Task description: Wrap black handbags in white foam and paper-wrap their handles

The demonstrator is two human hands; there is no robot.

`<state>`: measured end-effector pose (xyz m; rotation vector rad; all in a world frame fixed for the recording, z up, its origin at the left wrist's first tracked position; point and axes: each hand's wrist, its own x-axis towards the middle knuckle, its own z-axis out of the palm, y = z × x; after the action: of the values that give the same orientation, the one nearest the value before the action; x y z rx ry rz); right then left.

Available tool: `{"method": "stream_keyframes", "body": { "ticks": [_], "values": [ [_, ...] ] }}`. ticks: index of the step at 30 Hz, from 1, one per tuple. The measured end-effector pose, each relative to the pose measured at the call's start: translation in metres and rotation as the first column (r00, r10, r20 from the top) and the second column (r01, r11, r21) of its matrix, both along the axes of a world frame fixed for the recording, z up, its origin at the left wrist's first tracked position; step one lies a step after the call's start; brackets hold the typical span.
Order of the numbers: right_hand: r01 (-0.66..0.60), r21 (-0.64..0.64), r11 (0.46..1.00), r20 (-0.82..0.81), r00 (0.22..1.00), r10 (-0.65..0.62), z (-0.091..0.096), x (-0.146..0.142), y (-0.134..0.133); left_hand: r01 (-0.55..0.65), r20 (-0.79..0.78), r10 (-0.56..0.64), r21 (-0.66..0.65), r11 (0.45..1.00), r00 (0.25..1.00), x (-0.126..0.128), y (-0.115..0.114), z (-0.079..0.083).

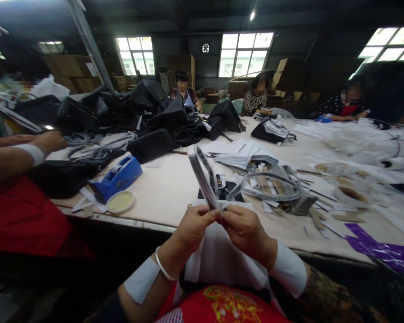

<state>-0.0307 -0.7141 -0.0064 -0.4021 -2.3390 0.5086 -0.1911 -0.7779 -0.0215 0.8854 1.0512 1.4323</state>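
Both my hands meet just below the table's front edge. My left hand (195, 224) and my right hand (245, 229) are closed, pinching the lower end of a looped grey-and-white strap (204, 177) that stands up between them. A silver bangle circles my left wrist, and white wraps cover both forearms. White sheet material (218, 260) lies in my lap under the hands. More grey straps (272, 186) curl on the table just beyond.
A blue tape dispenser (118, 177) and a round lid (120, 202) sit at the left edge. Black bags (148, 116) pile at the back left. Paper sheets (242, 154), tape rolls (352, 195) and purple tape (380, 249) lie right. A co-worker's arm (23, 152) reaches in left; others sit far side.
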Motion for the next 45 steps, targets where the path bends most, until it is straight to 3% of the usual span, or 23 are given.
{"method": "stream_keyframes", "body": {
  "ticks": [2, 3, 4, 6, 7, 9, 11, 12, 14, 16, 19, 22, 25, 28, 31, 33, 34, 35, 36, 39, 41, 43, 45],
  "values": [
    [0.009, 0.099, 0.995, 0.036, 0.999, -0.012, -0.004, 0.002, 0.002, -0.034, 0.044, 0.035, -0.028, 0.999, 0.998, 0.002, 0.001, -0.002],
    [0.004, 0.084, 0.996, 0.047, 0.999, -0.008, -0.005, 0.003, 0.004, -0.049, 0.029, 0.05, -0.034, 0.998, 0.998, 0.003, 0.001, -0.002],
    [-0.002, 0.019, 1.0, 0.047, 0.999, 0.001, -0.005, 0.004, 0.006, -0.071, -0.019, 0.07, -0.035, 0.997, 0.997, 0.003, 0.0, 0.0],
    [-0.03, -0.256, 0.966, 0.04, 0.998, 0.042, -0.003, 0.007, 0.009, -0.138, -0.22, 0.135, 0.001, 0.99, 0.966, 0.004, -0.004, 0.003],
    [-0.047, -0.44, 0.897, 0.027, 0.998, 0.065, -0.001, 0.008, 0.01, -0.171, -0.341, 0.176, 0.046, 0.984, 0.923, 0.005, -0.006, 0.005],
    [-0.074, -0.754, 0.653, -0.022, 0.996, 0.088, 0.003, 0.006, 0.012, -0.198, -0.523, 0.256, 0.166, 0.966, 0.813, 0.009, -0.009, 0.005],
    [-0.086, -0.892, 0.445, -0.072, 0.996, 0.049, 0.006, 0.001, 0.011, -0.188, -0.609, 0.3, 0.243, 0.952, 0.734, 0.014, -0.012, 0.001],
    [-0.081, -0.91, 0.406, -0.084, 0.996, 0.009, 0.007, -0.002, 0.01, -0.188, -0.631, 0.309, 0.253, 0.949, 0.712, 0.017, -0.013, -0.002],
    [-0.044, -0.892, 0.449, -0.083, 0.994, -0.067, 0.007, -0.008, 0.007, -0.195, -0.662, 0.301, 0.231, 0.953, 0.687, 0.021, -0.015, -0.007],
    [-0.011, -0.832, 0.555, -0.08, 0.992, -0.101, 0.006, -0.01, 0.004, -0.191, -0.676, 0.277, 0.201, 0.961, 0.683, 0.02, -0.015, -0.007],
    [-0.049, -0.716, 0.697, -0.108, 0.993, -0.04, 0.006, -0.006, 0.003, -0.09, -0.603, 0.147, 0.125, 0.988, 0.784, 0.009, -0.016, 0.001],
    [-0.113, -0.559, 0.821, -0.11, 0.992, 0.062, 0.005, 0.0, 0.005, 0.098, -0.26, -0.098, -0.013, 0.995, 0.961, -0.004, -0.016, 0.01],
    [-0.154, -0.334, 0.93, -0.047, 0.988, 0.147, 0.0, 0.003, 0.008, 0.135, 0.073, -0.128, -0.113, 0.984, 0.989, -0.007, -0.013, 0.01],
    [-0.142, -0.131, 0.981, 0.054, 0.987, 0.15, -0.007, 0.002, 0.007, 0.073, 0.182, -0.04, -0.179, 0.981, 0.983, -0.001, -0.009, 0.003],
    [-0.11, -0.017, 0.994, 0.182, 0.977, 0.111, -0.009, 0.002, 0.004, 0.031, 0.164, 0.006, -0.221, 0.975, 0.986, 0.005, -0.007, 0.0],
    [-0.104, -0.088, 0.991, 0.209, 0.97, 0.12, -0.006, 0.005, 0.004, -0.043, 0.037, 0.051, -0.197, 0.98, 0.998, 0.007, -0.009, 0.002],
    [-0.107, -0.19, 0.976, 0.19, 0.971, 0.143, -0.004, 0.006, 0.005, -0.093, -0.067, 0.084, -0.146, 0.985, 0.994, 0.007, -0.01, 0.004],
    [-0.113, -0.334, 0.936, 0.15, 0.974, 0.171, -0.001, 0.007, 0.007, -0.134, -0.184, 0.119, -0.071, 0.989, 0.976, 0.007, -0.012, 0.006],
    [-0.12, -0.5, 0.858, 0.096, 0.977, 0.192, 0.002, 0.009, 0.009, -0.153, -0.296, 0.151, 0.015, 0.988, 0.943, 0.008, -0.014, 0.008],
    [-0.122, -0.869, 0.48, -0.049, 0.986, 0.161, 0.007, 0.008, 0.013, -0.124, -0.51, 0.217, 0.211, 0.97, 0.832, 0.011, -0.019, 0.008],
    [-0.094, -0.947, 0.306, -0.076, 0.995, 0.068, 0.007, 0.003, 0.011, -0.102, -0.57, 0.24, 0.263, 0.959, 0.786, 0.014, -0.021, 0.003],
    [-0.072, -0.965, 0.253, -0.084, 0.996, -0.035, 0.006, -0.003, 0.007, -0.098, -0.617, 0.267, 0.293, 0.951, 0.741, 0.015, -0.023, -0.002],
    [-0.069, -0.95, 0.303, -0.099, 0.992, -0.083, 0.005, -0.008, 0.002, -0.108, -0.637, 0.284, 0.301, 0.948, 0.717, 0.014, -0.024, -0.006]
  ]
}}
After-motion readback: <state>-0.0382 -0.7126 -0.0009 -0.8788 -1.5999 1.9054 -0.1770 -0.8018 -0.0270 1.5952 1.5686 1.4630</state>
